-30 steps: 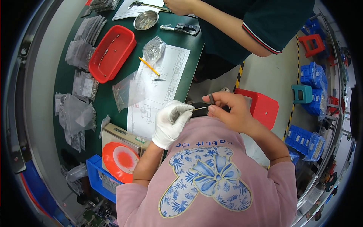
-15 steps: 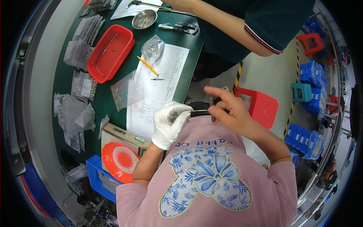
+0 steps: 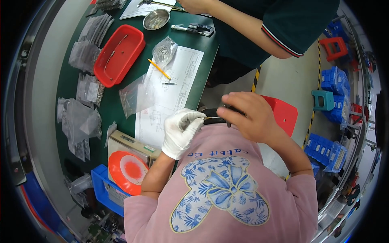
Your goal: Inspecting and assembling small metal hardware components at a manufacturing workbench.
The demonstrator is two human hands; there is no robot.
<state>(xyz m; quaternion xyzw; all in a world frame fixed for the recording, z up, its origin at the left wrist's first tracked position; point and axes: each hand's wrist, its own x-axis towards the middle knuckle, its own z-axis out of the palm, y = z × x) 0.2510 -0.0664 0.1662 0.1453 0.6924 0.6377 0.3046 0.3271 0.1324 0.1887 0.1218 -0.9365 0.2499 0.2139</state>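
In its white glove, my left hand (image 3: 180,131) pinches a thin metal rod (image 3: 211,118) between thumb and fingers, just in front of my pink shirt. A short dark crossbar (image 3: 229,124) stands across the rod's right end. My bare right hand (image 3: 253,117) bends its fingers loosely about this crossbar, one end of it showing between the fingertips. Part of the bar is hidden behind the fingers. Nearest to the gloved hand on the table lies a printed drawing sheet (image 3: 184,77), with a yellow pencil (image 3: 159,69) and a small dark pin (image 3: 169,84) on it.
A red tray (image 3: 129,54), clear parts bags (image 3: 83,119), a metal bowl (image 3: 156,19) and a scale (image 3: 131,142) with a red dish (image 3: 127,173) occupy the green table. A co-worker's arm (image 3: 239,24) reaches over its far end. A red stool (image 3: 283,115) stands right.
My right hand has turned at the crossbar: its raised, spread fingers have come down and bent over the bar. My gloved left hand keeps its pinch in almost the same place.
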